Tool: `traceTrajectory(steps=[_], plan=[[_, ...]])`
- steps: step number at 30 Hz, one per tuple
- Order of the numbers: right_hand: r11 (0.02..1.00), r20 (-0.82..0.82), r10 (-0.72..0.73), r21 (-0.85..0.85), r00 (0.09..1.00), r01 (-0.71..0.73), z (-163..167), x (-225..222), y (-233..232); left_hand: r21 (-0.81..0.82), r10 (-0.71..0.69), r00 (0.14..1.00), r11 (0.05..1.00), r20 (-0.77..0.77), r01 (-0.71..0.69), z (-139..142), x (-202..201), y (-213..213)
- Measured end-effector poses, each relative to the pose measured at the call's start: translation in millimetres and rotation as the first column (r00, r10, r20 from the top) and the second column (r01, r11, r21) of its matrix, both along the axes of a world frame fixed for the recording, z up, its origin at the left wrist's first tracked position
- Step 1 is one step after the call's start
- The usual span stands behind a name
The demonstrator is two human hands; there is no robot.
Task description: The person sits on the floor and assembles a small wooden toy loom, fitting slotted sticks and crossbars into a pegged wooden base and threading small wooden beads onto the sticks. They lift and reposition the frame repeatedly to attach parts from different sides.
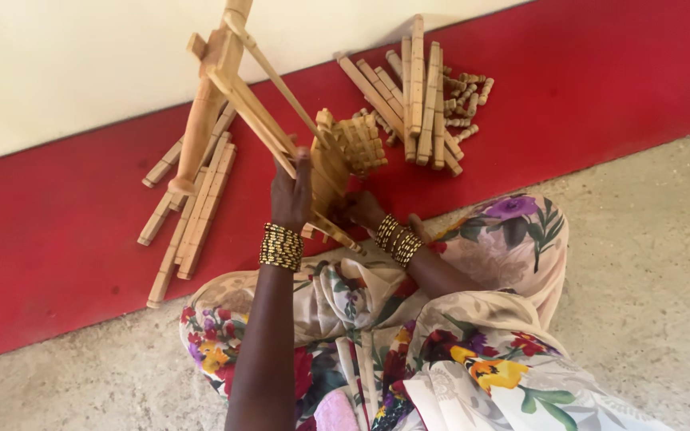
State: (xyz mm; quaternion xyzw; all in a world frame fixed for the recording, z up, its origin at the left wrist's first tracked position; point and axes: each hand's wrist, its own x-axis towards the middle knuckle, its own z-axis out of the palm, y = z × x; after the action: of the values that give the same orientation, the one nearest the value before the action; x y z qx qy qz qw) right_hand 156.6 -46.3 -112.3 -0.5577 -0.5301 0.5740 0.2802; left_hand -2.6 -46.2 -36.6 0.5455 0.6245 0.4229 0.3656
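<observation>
The person sits on the floor in a flowered garment, both hands raised to one partly built wooden frame that leans up and away toward the cream wall. The left hand wraps its fingers shut around the lower end of the frame's slanting slats, the thumb side turned toward the camera. The right hand sits just beside it, lower and to the right, pressed against the frame's base; its fingers are mostly hidden behind the wood, so whether they clasp it cannot be told. Each wrist carries one wide beaded bracelet, black and gold: one on the left, one on the right.

The frame has one thick turned post running from its top down to the red strip of floor, at least two long thin slats crossing it, and one block of short pegged rungs near the hands.

Two loose heaps of wooden parts lie on the red strip. The left heap, beneath the post, holds roughly six long flat slats. The right heap, well apart from it, holds about eight slats laid side by side, with a small cluster of short turned pegs touching its far edge, too many and too small to count.
</observation>
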Motion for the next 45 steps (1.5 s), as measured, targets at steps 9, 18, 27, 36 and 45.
traceTrajectory(steps=[9,18,27,36,45], plan=[[0.972,-0.402,0.163,0.222,0.901,-0.077,54.1,-8.9,13.4,0.085,-0.002,0.997,0.996,0.078,-0.004,-10.8,-10.2,10.2],[0.998,-0.509,-0.039,0.025,0.86,0.06,-27.0,-9.5,4.1,-0.13,0.042,0.993,0.991,0.108,-0.027,-21.4,-9.9,10.7],[0.986,-0.538,-0.012,0.133,0.843,0.098,44.7,-3.8,21.1,0.246,-0.131,0.978,0.965,0.163,0.088,-23.0,-3.0,5.1],[0.983,-0.659,-0.032,0.114,0.751,0.142,53.6,-4.4,14.6,0.464,-0.21,0.901,0.886,0.379,0.011,48.7,-31.1,29.1],[0.907,-0.748,0.03,0.3,0.663,0.297,110.6,22.0,4.8,0.4,0.289,0.802,0.748,0.522,-0.53,61.4,-2.8,44.4]])
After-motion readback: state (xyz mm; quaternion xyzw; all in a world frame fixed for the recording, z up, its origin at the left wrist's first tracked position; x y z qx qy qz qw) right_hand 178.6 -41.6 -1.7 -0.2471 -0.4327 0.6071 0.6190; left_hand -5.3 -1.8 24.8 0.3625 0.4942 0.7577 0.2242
